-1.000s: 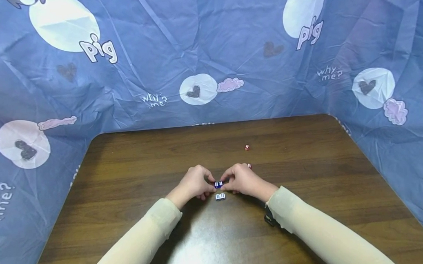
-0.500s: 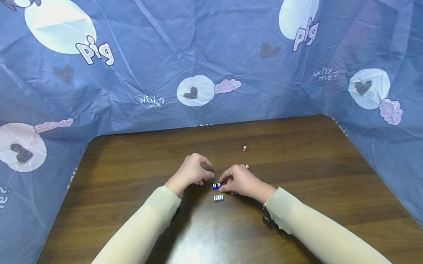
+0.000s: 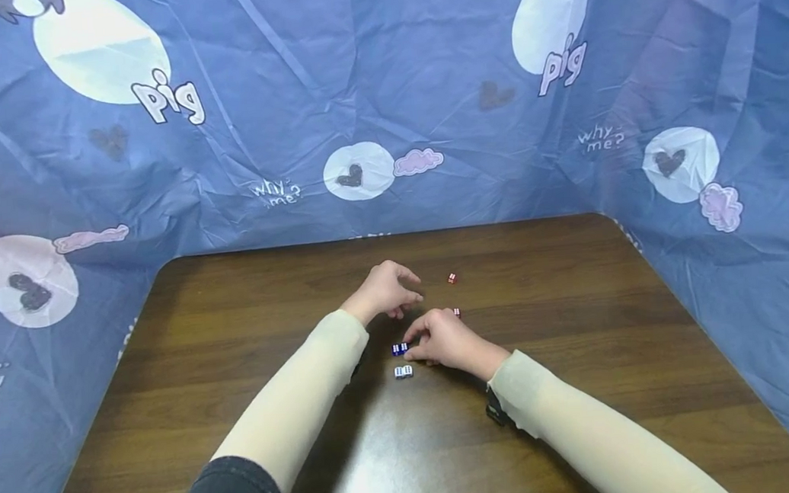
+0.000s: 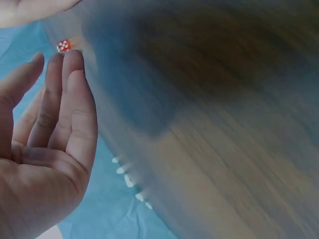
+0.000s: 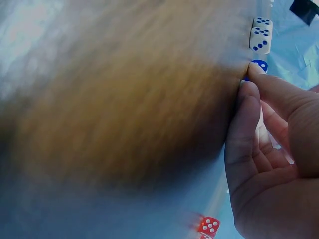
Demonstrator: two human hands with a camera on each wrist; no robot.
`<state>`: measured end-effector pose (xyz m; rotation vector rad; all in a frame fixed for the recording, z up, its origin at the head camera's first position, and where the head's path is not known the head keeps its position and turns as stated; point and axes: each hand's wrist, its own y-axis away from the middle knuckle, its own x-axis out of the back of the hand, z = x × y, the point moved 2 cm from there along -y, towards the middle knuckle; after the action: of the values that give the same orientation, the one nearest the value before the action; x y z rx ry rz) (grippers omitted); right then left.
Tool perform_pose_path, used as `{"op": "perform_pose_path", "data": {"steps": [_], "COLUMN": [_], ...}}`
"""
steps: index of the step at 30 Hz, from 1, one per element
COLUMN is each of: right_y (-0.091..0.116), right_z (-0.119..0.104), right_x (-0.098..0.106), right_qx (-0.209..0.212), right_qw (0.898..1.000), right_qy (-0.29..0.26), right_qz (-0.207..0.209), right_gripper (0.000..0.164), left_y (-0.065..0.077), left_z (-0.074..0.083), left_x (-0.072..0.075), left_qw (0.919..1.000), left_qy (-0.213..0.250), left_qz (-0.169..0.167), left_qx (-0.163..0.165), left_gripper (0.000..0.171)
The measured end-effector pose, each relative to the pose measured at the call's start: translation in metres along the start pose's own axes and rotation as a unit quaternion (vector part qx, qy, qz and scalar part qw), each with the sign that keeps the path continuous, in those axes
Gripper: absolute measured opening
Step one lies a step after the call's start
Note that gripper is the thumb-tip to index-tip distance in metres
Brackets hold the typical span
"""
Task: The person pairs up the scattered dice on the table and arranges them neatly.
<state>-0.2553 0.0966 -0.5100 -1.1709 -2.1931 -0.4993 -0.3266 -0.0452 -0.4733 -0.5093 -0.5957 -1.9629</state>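
Observation:
My right hand [image 3: 447, 340] pinches the right one of two blue dice [image 3: 396, 349] between thumb and finger on the table. In the right wrist view the fingertips cover most of that blue die [image 5: 260, 64]. Just nearer to me sits a pair of white dice [image 3: 403, 372], side by side, with blue pips in the right wrist view. My left hand [image 3: 385, 289] is over the table beyond the blue dice, fingers apart and holding nothing. To its right lies a red die [image 3: 452, 278]. Another red die [image 3: 457, 312] is partly hidden behind my right hand.
The brown wooden table [image 3: 267, 286] has rounded far corners. A blue printed cloth [image 3: 383, 87] hangs behind it and along both sides. A dark band [image 3: 495, 407] shows at my right wrist.
My left hand has let go of the blue dice and moved away, then right toward the red dice. My right hand has stayed at the blue dice. The head view has shifted slightly.

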Motion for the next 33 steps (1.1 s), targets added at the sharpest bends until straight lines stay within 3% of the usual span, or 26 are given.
{"op": "perform_pose_path", "data": {"steps": [9, 16, 21, 33], "right_y": [0.001, 0.0, 0.003, 0.002], "right_z": [0.002, 0.003, 0.006, 0.004], "right_x": [0.002, 0.002, 0.004, 0.005], "right_qx": [-0.002, 0.001, -0.005, -0.006], "right_qw": [1.0, 1.0, 1.0, 1.0], "right_qy": [-0.003, -0.012, -0.004, 0.009], "right_qz": [-0.008, -0.009, -0.002, -0.003], "right_gripper": [0.014, 0.014, 0.015, 0.019], "left_y": [-0.026, -0.047, -0.061, -0.076], "left_z": [0.014, 0.016, 0.02, 0.017], "left_x": [-0.018, -0.021, -0.024, -0.033], "left_qw": [0.9995, 0.9996, 0.9989, 0.9976], "left_qy": [0.015, 0.009, 0.022, 0.014], "left_qz": [-0.025, -0.013, -0.026, -0.049], "left_qx": [0.014, 0.023, 0.033, 0.047], "left_gripper": [0.039, 0.036, 0.036, 0.033]}}
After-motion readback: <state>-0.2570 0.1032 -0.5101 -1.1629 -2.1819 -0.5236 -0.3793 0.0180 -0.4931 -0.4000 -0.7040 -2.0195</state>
